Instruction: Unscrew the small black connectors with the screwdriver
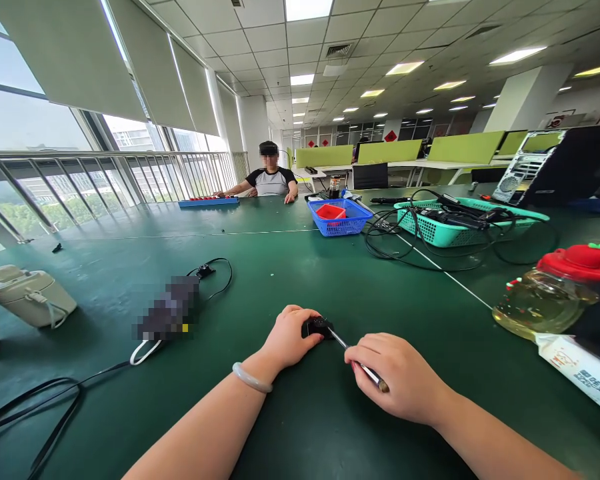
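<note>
On the green table in front of me, my left hand (291, 333) is closed around a small black part (320, 327), with thumb and fingers on either side of it. What exactly the black part is cannot be made out. My right hand (397, 373) grips a slim screwdriver (363, 369) with a silver shaft and a brownish end cap. The thin tip meets the black part beside my left thumb, while the cap end points back toward me.
Left lie a blurred dark pouch (170, 310), a black cable (55, 393) and a beige bottle (33, 293). Ahead stand a blue basket (343, 227) and a teal basket (433, 233) with cables. Right are a red-lidded jug (550, 300) and a white packet (580, 373). A person (273, 179) sits opposite.
</note>
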`<state>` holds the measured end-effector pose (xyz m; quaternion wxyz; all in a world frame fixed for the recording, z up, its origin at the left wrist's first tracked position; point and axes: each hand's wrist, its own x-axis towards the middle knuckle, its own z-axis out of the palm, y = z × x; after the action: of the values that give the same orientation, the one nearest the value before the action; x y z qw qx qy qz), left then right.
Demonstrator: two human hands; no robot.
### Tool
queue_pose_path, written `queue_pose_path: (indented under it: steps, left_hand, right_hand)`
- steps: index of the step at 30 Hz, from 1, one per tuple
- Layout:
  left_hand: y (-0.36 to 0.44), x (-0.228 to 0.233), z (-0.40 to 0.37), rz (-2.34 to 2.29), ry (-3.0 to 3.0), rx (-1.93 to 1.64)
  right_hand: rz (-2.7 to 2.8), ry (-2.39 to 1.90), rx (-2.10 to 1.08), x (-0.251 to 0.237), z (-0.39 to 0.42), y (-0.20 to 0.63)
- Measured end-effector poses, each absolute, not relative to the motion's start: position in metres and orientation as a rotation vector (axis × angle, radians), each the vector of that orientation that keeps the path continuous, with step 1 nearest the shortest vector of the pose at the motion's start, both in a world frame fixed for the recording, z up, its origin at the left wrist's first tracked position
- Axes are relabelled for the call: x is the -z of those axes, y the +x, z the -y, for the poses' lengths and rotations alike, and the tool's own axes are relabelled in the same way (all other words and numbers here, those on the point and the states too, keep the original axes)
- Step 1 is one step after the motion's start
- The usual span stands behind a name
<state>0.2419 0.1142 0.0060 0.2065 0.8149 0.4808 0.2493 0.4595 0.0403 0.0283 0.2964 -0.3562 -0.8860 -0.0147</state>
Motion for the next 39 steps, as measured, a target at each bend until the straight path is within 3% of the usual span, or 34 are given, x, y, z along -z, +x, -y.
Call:
queue_pose_path:
  steps: [39]
  left_hand:
    - [0.2426,-0.0051,-0.1139,-1.368,2.282,-0.663]
  right_hand:
    - [2.42,-0.969,0.004,-0.0314,-0.038,0.4576]
